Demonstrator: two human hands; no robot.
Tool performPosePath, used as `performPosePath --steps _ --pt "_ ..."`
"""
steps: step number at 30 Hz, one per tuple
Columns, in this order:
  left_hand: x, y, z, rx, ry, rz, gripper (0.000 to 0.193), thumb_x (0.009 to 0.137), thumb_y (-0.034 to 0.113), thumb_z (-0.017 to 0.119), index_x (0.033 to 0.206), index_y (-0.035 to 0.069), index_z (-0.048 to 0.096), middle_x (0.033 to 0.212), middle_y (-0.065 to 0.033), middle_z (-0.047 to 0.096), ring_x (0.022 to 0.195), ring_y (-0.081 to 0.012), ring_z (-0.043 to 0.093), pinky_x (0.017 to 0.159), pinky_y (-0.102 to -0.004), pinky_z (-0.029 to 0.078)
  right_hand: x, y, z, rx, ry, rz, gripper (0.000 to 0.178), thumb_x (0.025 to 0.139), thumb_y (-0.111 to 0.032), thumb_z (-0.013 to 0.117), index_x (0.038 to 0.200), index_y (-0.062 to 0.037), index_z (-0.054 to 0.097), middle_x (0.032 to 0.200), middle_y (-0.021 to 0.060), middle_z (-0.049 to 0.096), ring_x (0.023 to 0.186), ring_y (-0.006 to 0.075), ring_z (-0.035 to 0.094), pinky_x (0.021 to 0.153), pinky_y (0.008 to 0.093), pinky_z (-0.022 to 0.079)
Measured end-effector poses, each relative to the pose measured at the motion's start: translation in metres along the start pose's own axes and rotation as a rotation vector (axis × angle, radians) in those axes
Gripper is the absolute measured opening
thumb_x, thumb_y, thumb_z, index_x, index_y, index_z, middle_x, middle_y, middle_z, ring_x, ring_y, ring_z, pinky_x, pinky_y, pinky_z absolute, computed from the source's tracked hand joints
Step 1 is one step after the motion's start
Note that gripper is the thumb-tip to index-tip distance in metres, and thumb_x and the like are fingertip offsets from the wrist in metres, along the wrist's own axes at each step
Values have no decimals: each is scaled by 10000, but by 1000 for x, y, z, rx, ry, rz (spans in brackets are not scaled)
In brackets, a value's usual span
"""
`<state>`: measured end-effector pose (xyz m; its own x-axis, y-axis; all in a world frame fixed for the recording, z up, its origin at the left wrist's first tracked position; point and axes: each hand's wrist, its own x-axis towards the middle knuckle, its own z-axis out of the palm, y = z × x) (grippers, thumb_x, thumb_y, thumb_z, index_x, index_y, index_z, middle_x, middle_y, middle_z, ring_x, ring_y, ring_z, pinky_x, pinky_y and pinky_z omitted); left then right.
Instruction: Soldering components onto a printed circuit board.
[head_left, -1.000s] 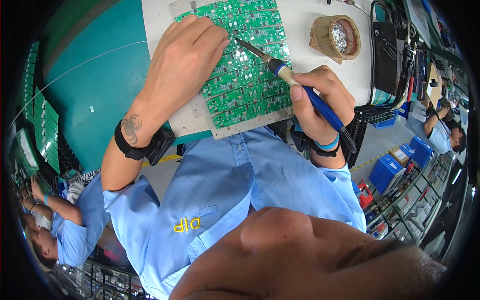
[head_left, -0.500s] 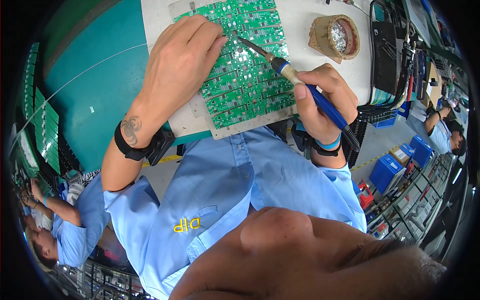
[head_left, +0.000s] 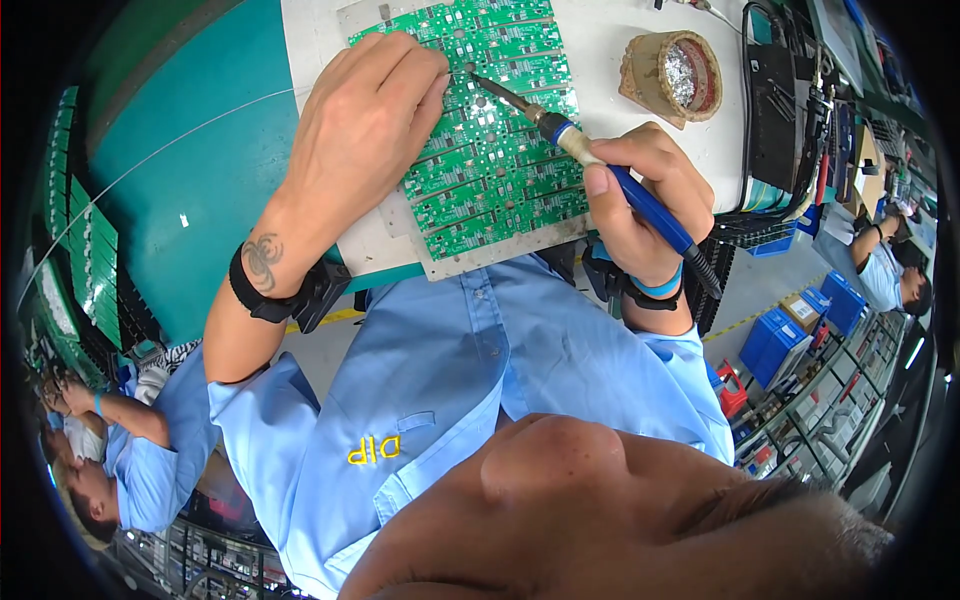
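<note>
A panel of green circuit boards (head_left: 500,150) lies on a pale plate (head_left: 510,243) in front of me. Over its upper left part is my left hand (head_left: 375,115), fingers pinched on a thin solder wire (head_left: 190,128), which trails off to the left across the green mat. My right hand (head_left: 650,195) grips the blue handle of a soldering iron (head_left: 630,190) like a pen. The iron's tip meets the board close to my left fingertips, beside the wire's end. My left fingers hide part of the panel's left edge.
A round, tan-rimmed pot (head_left: 675,77) with silvery solder scraps stands right of the panel. Behind it are a black stand (head_left: 770,100) and cables. Green boards (head_left: 95,245) stand in a rack at far left. Co-workers sit at both sides; blue bins (head_left: 775,345) stand at right.
The iron's tip has shifted slightly up and left along the panel, with my right hand following. My left hand stays nearly where it was. The co-worker at left has moved their hands.
</note>
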<state>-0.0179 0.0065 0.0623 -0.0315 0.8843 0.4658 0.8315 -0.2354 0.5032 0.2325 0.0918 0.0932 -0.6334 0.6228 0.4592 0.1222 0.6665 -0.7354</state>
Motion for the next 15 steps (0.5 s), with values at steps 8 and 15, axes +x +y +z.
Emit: performPosePath --steps 8,15 --pt "0 0 0 -2 -22 0 127 834 -24 749 920 9 661 886 -113 617 825 -320 627 765 -425 538 1 0 -2 -4 6 -5 157 845 18 779 988 53 723 812 139 707 658 196 629 593 293 471" --pt "-1 -1 -2 72 45 1 117 853 -9 751 935 25 675 889 -100 632 850 -306 647 752 -412 530 -19 -2 -22 -37 78 43 174 868 18 757 1035 50 723 843 145 715 716 190 665 635 293 508"
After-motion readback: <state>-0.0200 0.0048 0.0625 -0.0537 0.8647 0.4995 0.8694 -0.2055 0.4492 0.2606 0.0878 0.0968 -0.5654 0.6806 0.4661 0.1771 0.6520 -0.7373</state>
